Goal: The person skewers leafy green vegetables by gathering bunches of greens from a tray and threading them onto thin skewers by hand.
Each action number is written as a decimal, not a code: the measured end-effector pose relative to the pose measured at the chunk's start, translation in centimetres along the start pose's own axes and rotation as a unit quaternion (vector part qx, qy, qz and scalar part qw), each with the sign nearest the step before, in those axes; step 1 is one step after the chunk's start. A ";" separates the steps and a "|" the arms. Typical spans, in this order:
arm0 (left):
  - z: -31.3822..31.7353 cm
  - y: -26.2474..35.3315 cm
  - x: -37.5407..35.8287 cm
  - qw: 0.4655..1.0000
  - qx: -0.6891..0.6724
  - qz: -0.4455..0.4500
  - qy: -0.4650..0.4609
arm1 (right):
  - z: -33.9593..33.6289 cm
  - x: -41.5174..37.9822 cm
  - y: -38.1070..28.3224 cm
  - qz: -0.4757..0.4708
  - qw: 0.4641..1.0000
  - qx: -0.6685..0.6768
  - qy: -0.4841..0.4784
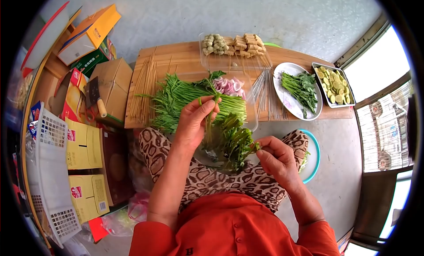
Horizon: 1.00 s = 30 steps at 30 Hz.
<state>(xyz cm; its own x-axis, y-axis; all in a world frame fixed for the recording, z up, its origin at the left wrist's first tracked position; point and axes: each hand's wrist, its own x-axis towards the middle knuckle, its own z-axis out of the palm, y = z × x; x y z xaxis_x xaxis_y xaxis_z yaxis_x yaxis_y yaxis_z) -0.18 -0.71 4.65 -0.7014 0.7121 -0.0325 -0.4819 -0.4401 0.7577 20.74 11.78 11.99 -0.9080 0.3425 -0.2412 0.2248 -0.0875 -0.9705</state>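
My left hand (193, 122) is closed, pinching the stems of a small bunch of leafy greens (232, 139) over my lap. The leaves hang down to the right. At their lower tip, the thumb and fingers of my right hand (277, 160) are pressed together on a leaf end. Just beyond lies a large pile of green stalks (174, 101) in a clear plastic tray (253, 119). Pinkish-white slices (229, 87) sit at the pile's right side.
Thin wooden skewers (142, 90) lie left, metal skewers (265, 90) right. An oval plate (278, 85) bears greens; a metal tray (342, 105) holds green slices. Tan rolls (247, 45) stand at the back. A cleaver (94, 92) rests by boxes; a blue-rimmed basin (316, 145) is below.
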 end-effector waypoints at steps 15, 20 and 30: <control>0.0 0.3 -0.2 1.000 0.006 0.001 0.001 | 0.1 0.0 0.3 -0.006 1.000 -0.005 -0.004; -0.3 0.3 -0.2 1.000 0.001 0.001 0.002 | 0.2 -0.1 0.2 0.000 1.000 -0.005 -0.005; -1.2 1.0 -0.1 0.999 0.004 -0.022 -0.025 | 0.3 -0.3 -0.2 0.003 1.000 0.002 -0.011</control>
<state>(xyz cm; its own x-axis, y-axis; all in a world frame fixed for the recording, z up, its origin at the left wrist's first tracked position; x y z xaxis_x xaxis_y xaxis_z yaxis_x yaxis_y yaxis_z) -1.17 -1.89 4.60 -0.6516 0.7578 -0.0333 -0.5081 -0.4034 0.7610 20.85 11.41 12.21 -0.9143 0.3211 -0.2469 0.2292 -0.0923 -0.9690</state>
